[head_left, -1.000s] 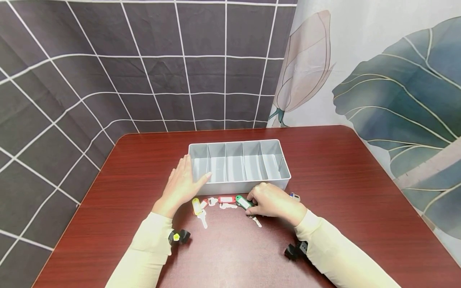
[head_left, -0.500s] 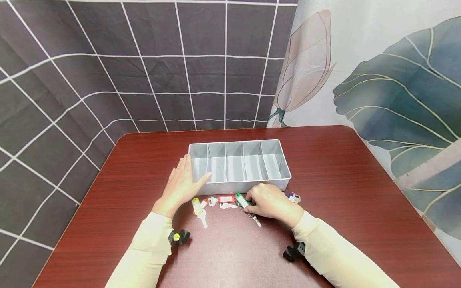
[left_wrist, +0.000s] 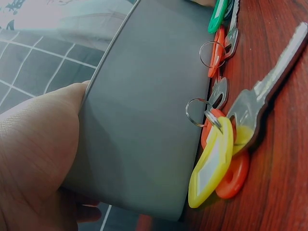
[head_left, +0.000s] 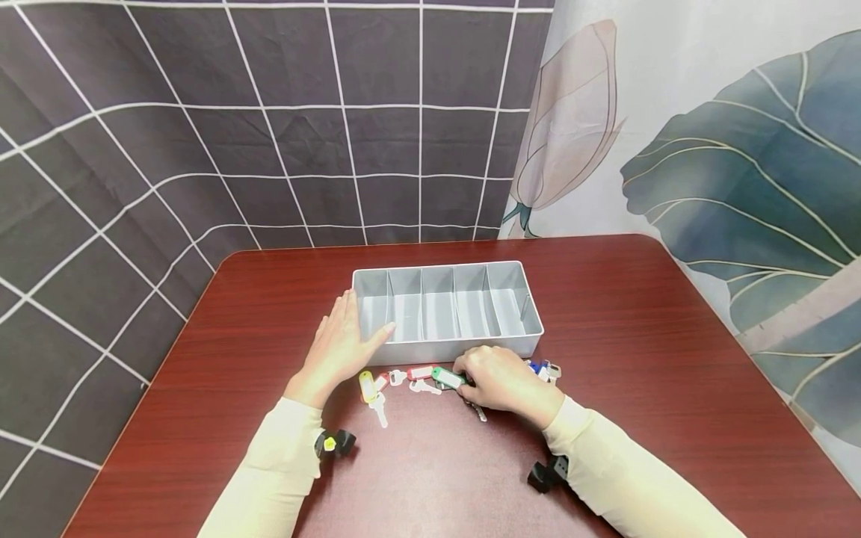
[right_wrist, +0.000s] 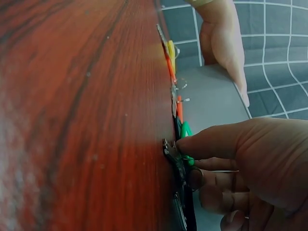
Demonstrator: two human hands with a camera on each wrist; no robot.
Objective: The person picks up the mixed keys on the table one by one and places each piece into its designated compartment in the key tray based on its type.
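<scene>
A grey divided tray [head_left: 447, 350] stands on the table. My left hand [head_left: 339, 347] rests on its left front corner, fingers straight along the left end and thumb over the front rim. My right hand [head_left: 507, 381] is low in front of the tray, thumb and fingertips pinching a green key tag [head_left: 448, 378]. A key [right_wrist: 173, 153] lies under the thumb in the right wrist view. To the left are a red key tag [head_left: 422, 372], another red tag [head_left: 381, 382] and a yellow key tag [head_left: 367, 385], with keys. A blue key tag [head_left: 534, 367] is partly hidden behind my right hand.
The red-brown table [head_left: 269, 299] extends around the tray. A dark gridded cloth [head_left: 282, 134] hangs behind and at the left, a leaf-patterned curtain [head_left: 726, 187] at the right. Dark items [right_wrist: 187, 207] lie beneath my right hand.
My right hand has shifted slightly left, and the green tag has moved left and turned nearer level, up to the red tag. More of the blue tag shows. The left hand has stayed put.
</scene>
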